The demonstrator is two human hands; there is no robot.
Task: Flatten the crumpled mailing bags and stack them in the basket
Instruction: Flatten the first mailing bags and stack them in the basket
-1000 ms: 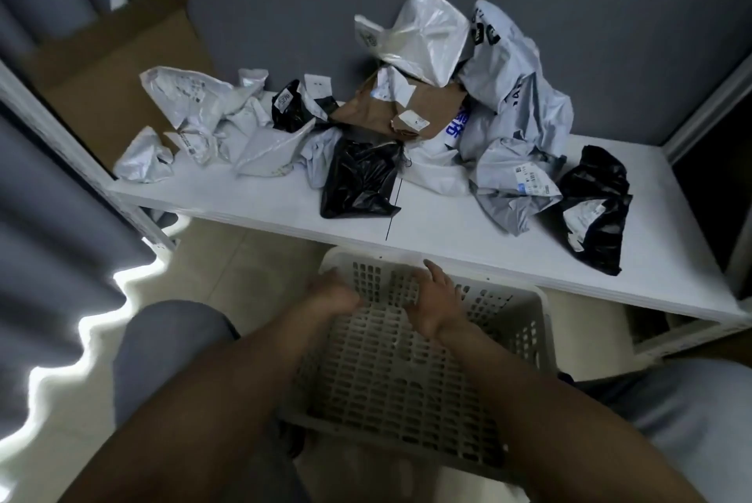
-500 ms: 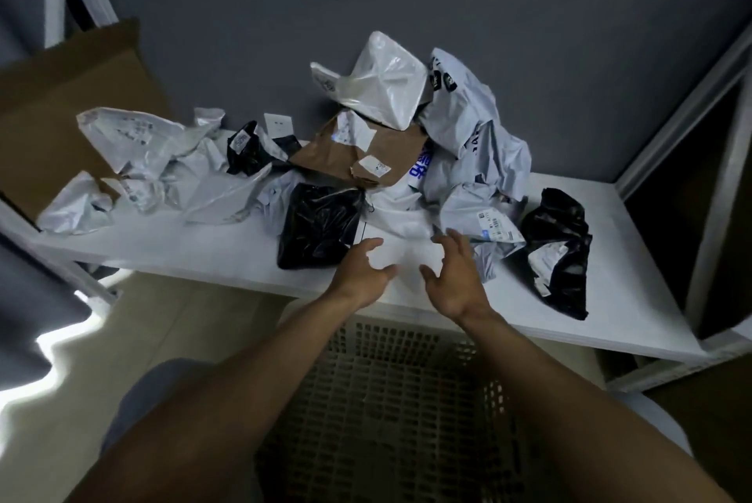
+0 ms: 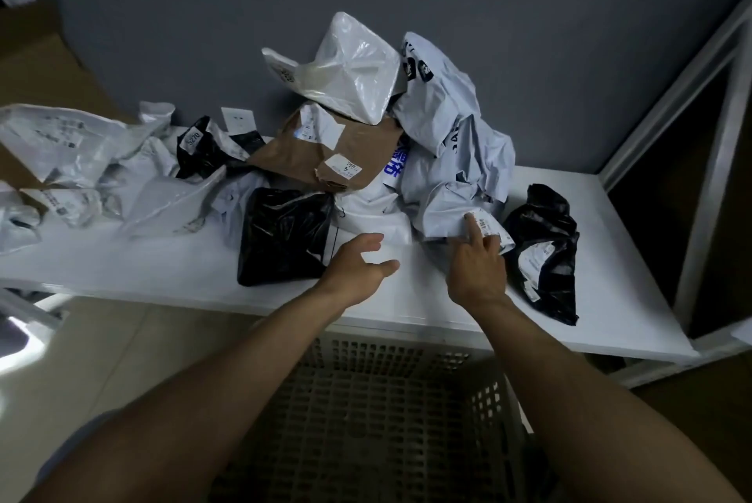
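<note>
A heap of crumpled mailing bags lies on the white table [image 3: 171,266]. It holds a grey bag [image 3: 451,177], a brown paper one [image 3: 325,156], a clear white one [image 3: 350,71] and black ones [image 3: 280,234] [image 3: 545,246]. My right hand [image 3: 476,258] touches the lower edge of the grey bag by its barcode label, forefinger stretched out; whether it grips the bag is unclear. Just right of the middle black bag, my left hand [image 3: 358,266] hovers open above the tabletop and holds nothing. The white slotted basket [image 3: 494,392] sits below the table's front edge, between my forearms.
More crumpled white bags [image 3: 73,148] spread along the table's left end. A cardboard sheet [image 3: 36,67] leans at the back left. A white metal frame [image 3: 716,144] rises at the right. The grey wall stands close behind the heap.
Both hands left the basket and rose to the table. The right hand has since reached further forward and right onto the grey bag; the left spread open beside the black bag.
</note>
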